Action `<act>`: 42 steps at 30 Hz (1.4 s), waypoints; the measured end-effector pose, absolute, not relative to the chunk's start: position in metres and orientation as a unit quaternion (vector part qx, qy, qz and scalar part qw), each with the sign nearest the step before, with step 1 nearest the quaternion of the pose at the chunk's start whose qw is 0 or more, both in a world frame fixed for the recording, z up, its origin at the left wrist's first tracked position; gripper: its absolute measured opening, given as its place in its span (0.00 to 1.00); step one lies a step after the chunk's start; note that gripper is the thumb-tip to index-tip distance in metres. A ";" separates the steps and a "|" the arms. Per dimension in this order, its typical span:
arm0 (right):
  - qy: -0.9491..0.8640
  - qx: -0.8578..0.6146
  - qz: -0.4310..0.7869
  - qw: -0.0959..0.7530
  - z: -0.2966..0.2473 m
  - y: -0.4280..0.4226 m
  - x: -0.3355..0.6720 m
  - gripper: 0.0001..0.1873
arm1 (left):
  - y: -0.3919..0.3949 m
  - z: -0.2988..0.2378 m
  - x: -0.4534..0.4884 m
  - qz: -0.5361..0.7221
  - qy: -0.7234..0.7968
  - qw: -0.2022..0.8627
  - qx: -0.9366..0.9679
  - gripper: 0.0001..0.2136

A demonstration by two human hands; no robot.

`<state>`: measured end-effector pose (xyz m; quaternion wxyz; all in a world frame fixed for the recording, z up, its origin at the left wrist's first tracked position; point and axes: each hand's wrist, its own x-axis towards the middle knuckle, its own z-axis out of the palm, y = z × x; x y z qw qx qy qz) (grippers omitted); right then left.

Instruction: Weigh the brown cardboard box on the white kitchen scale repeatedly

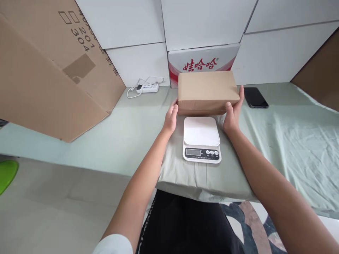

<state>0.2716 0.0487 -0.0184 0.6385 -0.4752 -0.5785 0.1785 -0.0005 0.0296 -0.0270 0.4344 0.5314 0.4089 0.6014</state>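
A plain brown cardboard box [208,91] sits on the pale green cloth-covered table [127,137], just behind a white digital kitchen scale [201,139]. My left hand [171,118] presses flat against the box's left end, fingers together. My right hand [233,111] clasps its right end, thumb on the near face and fingers running up the side. The box is held between both hands. The scale's platform is bare and its display is dark.
A black phone [255,97] lies to the right of the box. A white power strip with cable [147,87] lies at the back left. A large tilted carton [50,63] leans at the left. White boxes and a red-printed carton [202,60] form the back wall.
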 end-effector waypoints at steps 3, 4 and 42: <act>-0.572 -0.486 0.187 0.634 -0.020 0.049 0.272 0.55 | 0.032 -0.033 0.001 0.594 0.417 0.448 0.522 0.37; -0.572 -0.488 0.189 0.632 -0.022 0.050 0.272 0.54 | 0.034 -0.035 0.001 0.590 0.419 0.453 0.520 0.37; -0.471 -0.496 0.247 0.686 -0.043 0.062 0.298 0.42 | 0.033 -0.017 -0.041 0.617 0.481 0.440 0.441 0.44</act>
